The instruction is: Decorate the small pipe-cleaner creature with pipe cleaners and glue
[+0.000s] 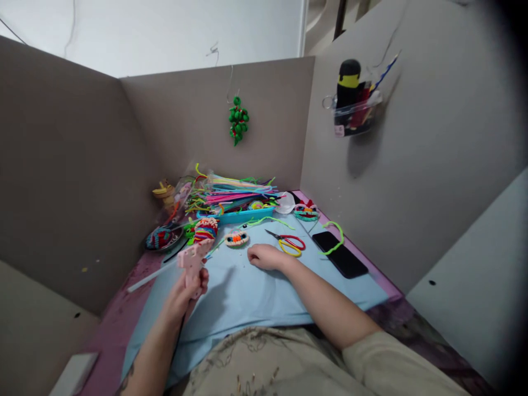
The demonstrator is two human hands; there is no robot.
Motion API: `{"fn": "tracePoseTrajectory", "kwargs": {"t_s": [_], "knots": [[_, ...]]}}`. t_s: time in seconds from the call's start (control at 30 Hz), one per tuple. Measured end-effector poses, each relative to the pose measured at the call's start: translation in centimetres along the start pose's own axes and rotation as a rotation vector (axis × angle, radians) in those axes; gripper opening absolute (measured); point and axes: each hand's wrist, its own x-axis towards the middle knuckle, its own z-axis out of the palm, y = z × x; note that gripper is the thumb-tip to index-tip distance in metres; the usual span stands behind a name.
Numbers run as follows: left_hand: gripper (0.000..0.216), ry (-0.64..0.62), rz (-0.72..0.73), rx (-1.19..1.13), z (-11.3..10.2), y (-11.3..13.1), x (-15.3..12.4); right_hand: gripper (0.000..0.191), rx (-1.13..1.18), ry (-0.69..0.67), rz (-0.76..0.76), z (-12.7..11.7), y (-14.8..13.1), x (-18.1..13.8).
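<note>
My left hand (197, 286) is wrapped round the handle of a pink hot glue gun (190, 259), with a long whitish glue stick (150, 275) jutting out to its left. My right hand (264, 257) rests low over the blue cloth with its fingers curled together; whatever they pinch, if anything, is hidden. Just beyond it lies a small cream pipe-cleaner piece (236, 238) with an orange middle and dark eye-like spots. Scissors (292, 244) with red and yellow handles lie right of my right hand. A striped multicoloured pipe-cleaner piece (205, 230) sits behind the glue gun.
A blue tray (235, 216) heaped with pipe cleaners (241, 192) stands at the back. A black phone (340, 256) lies right, with a green pipe cleaner (339, 234) across it. A bowl (171, 242) is at left. Grey partitions (268, 121) enclose the table; a clear bin (357, 118) hangs right.
</note>
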Motion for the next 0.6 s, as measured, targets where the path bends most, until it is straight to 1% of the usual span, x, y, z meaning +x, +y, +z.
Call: {"fn": "tracePoseTrajectory", "kwargs": {"t_s": [0.1,0.2,0.3,0.4,0.47,0.6], "knots": [[0.069,-0.021,0.014,0.046,2.4,-0.4,0.3,0.014,-0.018,-0.012,0.012,-0.1,-0.1,0.0],[0.069,-0.034,-0.022,0.089,3.6,-0.9,0.6,0.014,-0.036,-0.022,0.020,-0.2,-0.2,-0.1],[0.067,-0.079,0.005,0.203,3.6,-1.5,0.8,0.015,-0.056,-0.017,0.015,-0.1,-0.2,-0.2],[0.060,-0.068,0.122,0.305,3.4,-1.8,0.7,0.015,-0.062,-0.001,-0.007,0.1,-0.2,-0.1],[0.053,-0.070,0.181,0.322,3.4,-1.9,0.6,0.014,-0.060,0.006,-0.025,0.2,-0.1,-0.1],[0.053,-0.165,0.197,0.344,3.7,-2.0,0.4,0.013,-0.033,0.013,-0.033,0.5,0.0,0.1]]}}
